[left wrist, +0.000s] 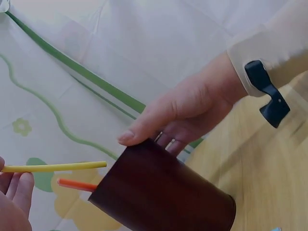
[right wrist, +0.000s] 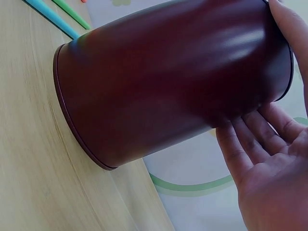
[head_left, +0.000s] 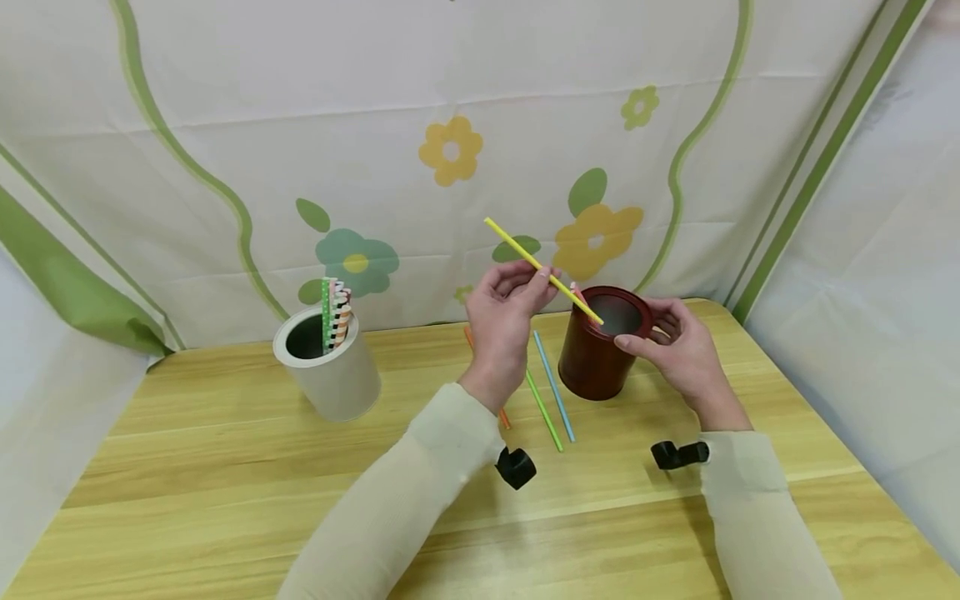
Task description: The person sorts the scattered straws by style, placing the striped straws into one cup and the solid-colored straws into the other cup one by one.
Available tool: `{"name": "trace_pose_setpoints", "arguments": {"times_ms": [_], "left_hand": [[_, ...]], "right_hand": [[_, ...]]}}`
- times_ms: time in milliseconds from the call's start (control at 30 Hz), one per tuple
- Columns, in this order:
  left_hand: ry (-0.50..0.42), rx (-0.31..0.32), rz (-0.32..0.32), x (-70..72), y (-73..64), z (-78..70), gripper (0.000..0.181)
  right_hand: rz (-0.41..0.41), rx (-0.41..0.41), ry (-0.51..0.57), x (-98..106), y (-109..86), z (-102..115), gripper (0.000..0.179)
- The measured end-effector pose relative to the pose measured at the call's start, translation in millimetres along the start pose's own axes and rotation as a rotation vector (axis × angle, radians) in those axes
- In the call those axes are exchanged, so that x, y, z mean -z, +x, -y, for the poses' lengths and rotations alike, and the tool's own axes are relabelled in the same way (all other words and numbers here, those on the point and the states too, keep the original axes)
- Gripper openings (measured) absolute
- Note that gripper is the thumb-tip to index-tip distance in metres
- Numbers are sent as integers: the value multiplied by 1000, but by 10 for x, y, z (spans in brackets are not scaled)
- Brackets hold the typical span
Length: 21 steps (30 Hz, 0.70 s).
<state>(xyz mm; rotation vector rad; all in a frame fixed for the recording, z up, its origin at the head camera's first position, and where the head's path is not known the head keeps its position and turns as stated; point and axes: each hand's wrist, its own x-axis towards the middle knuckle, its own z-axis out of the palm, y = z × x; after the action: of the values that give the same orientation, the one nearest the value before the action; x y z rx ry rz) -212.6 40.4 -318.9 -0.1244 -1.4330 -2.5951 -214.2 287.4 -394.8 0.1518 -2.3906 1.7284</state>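
My left hand (head_left: 504, 321) pinches a yellow straw (head_left: 517, 247) between thumb and fingers. The straw slants down to the right, its lower end just above the mouth of a dark red-brown can (head_left: 592, 367). My right hand (head_left: 686, 350) holds that can at its right side, thumb at the rim and fingers against the outer wall. The can stands upright on the table. A reddish-orange straw (left wrist: 77, 185) sticks out of it. On the table between my hands lie a blue straw (head_left: 555, 387), a green straw (head_left: 543, 412) and an orange straw (head_left: 505, 418), partly hidden by my left hand.
To the left stands a white can (head_left: 341, 387) holding several patterned straws (head_left: 336, 317). A flowered curtain (head_left: 450, 75) hangs behind the wooden table (head_left: 225, 500). Each wrist carries a black camera mount (head_left: 517, 468).
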Motion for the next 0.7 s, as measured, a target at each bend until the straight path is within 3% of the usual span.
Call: {"name": "trace_pose_setpoints", "arguments": {"times_ms": [333,533,700], "left_hand": [[108,-29,0,-51,-23,50,17],[229,56,-17,11,-32,139,17],[262,101,-8,5,-31,219,16]], "right_hand": [[1,1,2,-3,1,-4,59],[2,-3,-15,2,8,-4,62],[1,0,-14,7,11,-7,62]]}}
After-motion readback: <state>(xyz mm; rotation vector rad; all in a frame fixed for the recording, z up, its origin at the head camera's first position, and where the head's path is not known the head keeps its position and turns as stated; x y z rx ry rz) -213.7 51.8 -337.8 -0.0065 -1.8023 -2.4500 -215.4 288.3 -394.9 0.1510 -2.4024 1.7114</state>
